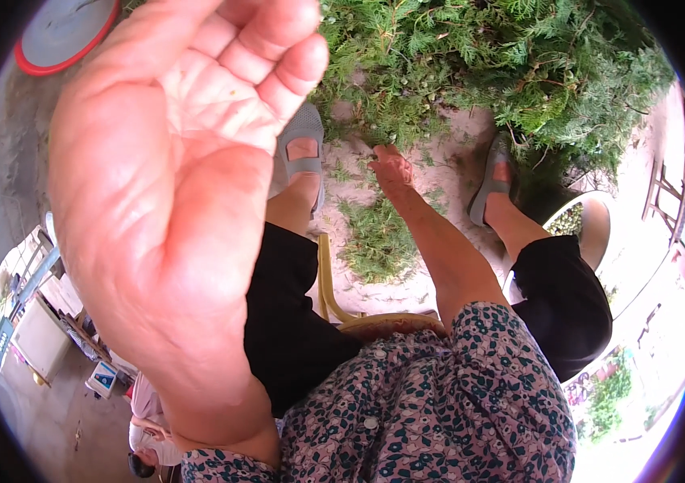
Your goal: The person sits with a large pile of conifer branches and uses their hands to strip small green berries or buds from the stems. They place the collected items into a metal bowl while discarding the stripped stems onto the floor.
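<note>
My left hand (189,153) is raised close to the camera, palm showing and fingers loosely curled, with nothing in the palm. Some of its fingertips run out of view at the top. Down near the ground, my right hand (394,167) reaches between my feet, back of the hand up, fingers stretched and thumb apart. I see nothing in it. Just beyond its fingertips lies a large heap of cut green conifer branches (511,72). Nearer to me, a small pile of green sprigs (380,241) rests on the pale ground.
My grey shoes (304,133) stand on both sides of the sprigs. A round pale container (596,229) with greenery in it is by my right leg. At far left is a red-rimmed basin (65,36). Another person (153,435) is at lower left, beside cluttered shelving (45,334).
</note>
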A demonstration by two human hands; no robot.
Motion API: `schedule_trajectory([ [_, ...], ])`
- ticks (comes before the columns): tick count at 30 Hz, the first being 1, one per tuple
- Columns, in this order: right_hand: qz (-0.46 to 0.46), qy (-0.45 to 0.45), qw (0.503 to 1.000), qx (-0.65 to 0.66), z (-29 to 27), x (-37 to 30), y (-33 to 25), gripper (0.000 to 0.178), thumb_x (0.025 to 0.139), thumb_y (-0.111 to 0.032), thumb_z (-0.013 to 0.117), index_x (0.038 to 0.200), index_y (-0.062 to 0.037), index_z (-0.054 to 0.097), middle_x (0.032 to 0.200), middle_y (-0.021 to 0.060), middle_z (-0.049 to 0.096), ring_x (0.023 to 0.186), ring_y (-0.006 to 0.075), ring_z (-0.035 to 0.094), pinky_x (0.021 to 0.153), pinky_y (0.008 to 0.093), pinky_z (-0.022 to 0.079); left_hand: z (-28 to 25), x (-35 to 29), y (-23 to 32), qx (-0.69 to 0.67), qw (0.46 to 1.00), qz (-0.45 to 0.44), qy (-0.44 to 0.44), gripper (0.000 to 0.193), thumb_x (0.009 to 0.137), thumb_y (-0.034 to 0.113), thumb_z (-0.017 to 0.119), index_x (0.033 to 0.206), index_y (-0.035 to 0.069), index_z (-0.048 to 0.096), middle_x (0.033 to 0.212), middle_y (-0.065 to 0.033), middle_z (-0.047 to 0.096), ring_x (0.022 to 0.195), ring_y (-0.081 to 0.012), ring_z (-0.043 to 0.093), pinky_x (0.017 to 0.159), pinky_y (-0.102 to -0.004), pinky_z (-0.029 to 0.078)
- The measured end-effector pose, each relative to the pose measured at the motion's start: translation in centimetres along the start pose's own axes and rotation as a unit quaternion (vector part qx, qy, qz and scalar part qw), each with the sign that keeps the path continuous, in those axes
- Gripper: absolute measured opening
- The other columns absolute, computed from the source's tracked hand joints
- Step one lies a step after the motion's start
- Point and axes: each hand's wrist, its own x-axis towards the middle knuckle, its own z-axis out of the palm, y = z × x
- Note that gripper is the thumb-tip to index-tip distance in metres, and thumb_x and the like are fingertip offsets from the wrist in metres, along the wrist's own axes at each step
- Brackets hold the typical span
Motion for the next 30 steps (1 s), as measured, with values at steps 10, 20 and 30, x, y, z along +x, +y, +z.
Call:
schedule_trajectory([
  [10,-0.04,-0.074,0.994,-0.069,1.7,-4.2,5.1,0.009,0.072,-0.008,0.053,0.079,-0.0099,0.059,0.083,0.016,0.053,0.079,0.033,0.054,0.068,0.0416,0.044,-0.1,-0.2,-0.1,0.007,1.0,-0.003,0.001,0.018,0.089,0.008,0.043,0.102,-0.002,0.048,0.085,-0.0067,0.054,0.068,-0.0121,0.05,0.069,-0.0282,0.043],
  [20,-0.053,0.012,0.989,0.139,1.0,-3.1,3.4,0.009,0.074,-0.01,0.053,0.082,-0.0092,0.056,0.091,0.0137,0.051,0.076,0.0372,0.053,0.061,0.0433,0.045,-0.2,-0.1,-0.4,0.013,1.0,-0.006,0.005,0.019,0.089,0.009,0.042,0.103,-0.002,0.047,0.086,-0.0065,0.054,0.068,-0.012,0.05,0.069,-0.0282,0.043],
  [30,-0.094,0.048,0.983,0.152,-0.2,-2.2,2.4,0.017,0.066,-0.001,0.057,0.082,-0.0058,0.054,0.082,0.0146,0.055,0.069,0.0263,0.057,0.057,0.0368,0.048,0.2,0.1,-0.3,0.019,1.0,-0.004,0.003,0.019,0.089,0.009,0.042,0.104,-0.001,0.047,0.086,-0.0064,0.054,0.068,-0.0118,0.05,0.069,-0.0281,0.043],
])
